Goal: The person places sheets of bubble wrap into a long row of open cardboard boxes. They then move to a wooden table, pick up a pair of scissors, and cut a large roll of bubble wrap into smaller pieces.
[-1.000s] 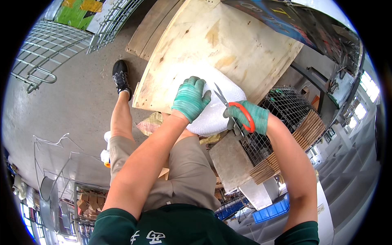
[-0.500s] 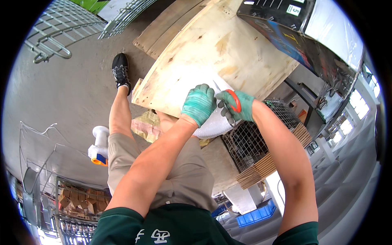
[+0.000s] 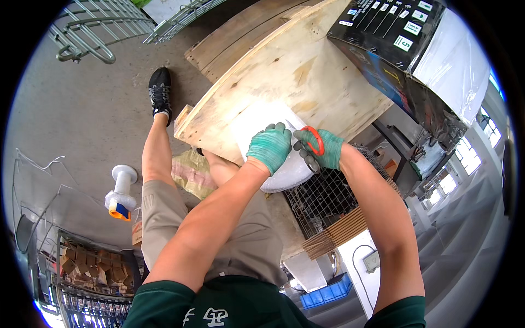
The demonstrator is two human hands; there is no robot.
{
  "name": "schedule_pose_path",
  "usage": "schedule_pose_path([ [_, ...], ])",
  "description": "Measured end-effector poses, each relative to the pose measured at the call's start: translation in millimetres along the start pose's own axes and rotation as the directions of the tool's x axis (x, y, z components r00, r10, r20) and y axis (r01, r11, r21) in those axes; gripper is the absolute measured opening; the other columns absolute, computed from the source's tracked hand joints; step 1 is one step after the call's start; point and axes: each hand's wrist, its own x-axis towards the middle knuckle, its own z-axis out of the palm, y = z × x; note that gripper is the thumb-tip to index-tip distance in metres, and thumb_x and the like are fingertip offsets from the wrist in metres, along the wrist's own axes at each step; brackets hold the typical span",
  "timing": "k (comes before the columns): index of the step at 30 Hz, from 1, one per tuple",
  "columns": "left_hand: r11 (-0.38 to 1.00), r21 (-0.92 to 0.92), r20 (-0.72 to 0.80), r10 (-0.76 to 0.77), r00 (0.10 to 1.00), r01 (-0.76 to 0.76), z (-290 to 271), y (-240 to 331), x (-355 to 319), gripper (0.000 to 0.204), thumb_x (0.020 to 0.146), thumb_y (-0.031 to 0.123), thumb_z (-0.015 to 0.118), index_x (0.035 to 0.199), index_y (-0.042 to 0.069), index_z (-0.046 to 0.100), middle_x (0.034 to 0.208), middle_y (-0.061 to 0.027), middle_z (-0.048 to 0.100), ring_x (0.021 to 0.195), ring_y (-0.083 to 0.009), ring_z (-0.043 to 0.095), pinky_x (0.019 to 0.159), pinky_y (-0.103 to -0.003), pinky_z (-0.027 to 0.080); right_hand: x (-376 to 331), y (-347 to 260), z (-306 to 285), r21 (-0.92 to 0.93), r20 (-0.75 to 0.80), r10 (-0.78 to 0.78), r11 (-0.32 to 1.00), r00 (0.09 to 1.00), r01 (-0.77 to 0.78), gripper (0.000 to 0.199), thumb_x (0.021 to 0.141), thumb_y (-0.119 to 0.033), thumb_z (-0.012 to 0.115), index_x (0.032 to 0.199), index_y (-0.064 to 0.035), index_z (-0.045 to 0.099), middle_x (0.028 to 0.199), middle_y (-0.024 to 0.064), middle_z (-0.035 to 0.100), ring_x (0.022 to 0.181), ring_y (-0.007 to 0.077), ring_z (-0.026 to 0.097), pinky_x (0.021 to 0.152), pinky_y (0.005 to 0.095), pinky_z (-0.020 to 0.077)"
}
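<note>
Fingers of the left hand (image 3: 269,148) press flat and open on the white sheet (image 3: 257,123); right hand (image 3: 322,148) fingers grip orange scissors (image 3: 313,141). Under them, the sheet looks thin, soft, light; hold near its edge.

head cam: worn on person's head | faces steeply down over forearms and legs | close to gloved hands at wooden board (image 3: 284,82) | fisheye bends edges | floor (image 3: 82,120) around | single view
</note>
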Motion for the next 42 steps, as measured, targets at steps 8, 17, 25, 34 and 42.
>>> schedule_pose_path([
  [8,0.999,-0.045,-0.098,-0.01,0.995,0.005,10.7,-5.4,0.3,0.013,0.08,0.016,0.065,0.089,0.006,0.066,0.092,-0.0128,0.062,0.087,-0.0281,0.067,0.072,-0.039,0.057,15.3,-1.3,-2.3,-0.083,-0.017,-0.088,0.993,0.996,0.087,0.044,0.097,-0.043,0.062,0.095,0.0008,0.058,0.061,0.0063,0.054,0.044,0.0191,0.052,0.038,0.0346,0.0395],
  [17,0.963,-0.246,-0.202,-0.164,0.966,0.112,16.5,-3.0,-6.0,0.025,0.087,0.022,0.065,0.101,0.002,0.061,0.101,-0.0186,0.061,0.091,-0.0366,0.064,0.078,-0.046,0.054,-10.6,-7.3,-11.8,-0.017,0.095,0.022,1.0,0.995,-0.021,0.044,0.097,-0.038,0.055,0.113,0.0024,0.055,0.086,0.0183,0.068,0.059,0.0271,0.064,0.053,0.0377,0.0538],
  [25,0.915,-0.356,-0.155,-0.256,0.954,0.188,15.9,-8.5,-8.7,0.033,0.09,0.025,0.064,0.11,-0.001,0.062,0.108,-0.0227,0.063,0.094,-0.0411,0.064,0.083,-0.048,0.053,-64.8,2.3,-15.9,-0.185,0.145,0.051,0.982,0.988,-0.024,0.051,0.099,-0.044,0.051,0.117,0.0035,0.055,0.093,0.0224,0.07,0.062,0.0278,0.067,0.058,0.0408,0.0581],
  [34,0.944,-0.311,-0.196,-0.175,0.965,0.108,15.8,-5.6,-8.5,0.031,0.087,0.024,0.067,0.107,-0.001,0.064,0.104,-0.0212,0.064,0.092,-0.0394,0.065,0.081,-0.047,0.054,-33.0,15.5,-8.4,-0.242,0.087,-0.032,0.969,0.996,0.052,0.049,0.103,-0.044,0.049,0.116,0.002,0.056,0.09,0.0184,0.068,0.056,0.024,0.063,0.055,0.0358,0.0544],
  [42,0.983,-0.182,-0.245,-0.02,0.969,-0.026,23.6,-11.5,-6.7,0.024,0.083,0.018,0.069,0.099,0.001,0.063,0.096,-0.0191,0.062,0.086,-0.0373,0.063,0.077,-0.047,0.052,4.0,8.3,-2.1,-0.224,-0.006,-0.028,0.974,1.0,0.026,0.034,0.099,-0.031,0.053,0.106,0.0019,0.058,0.08,0.0147,0.061,0.052,0.0224,0.058,0.043,0.0377,0.0489],
])
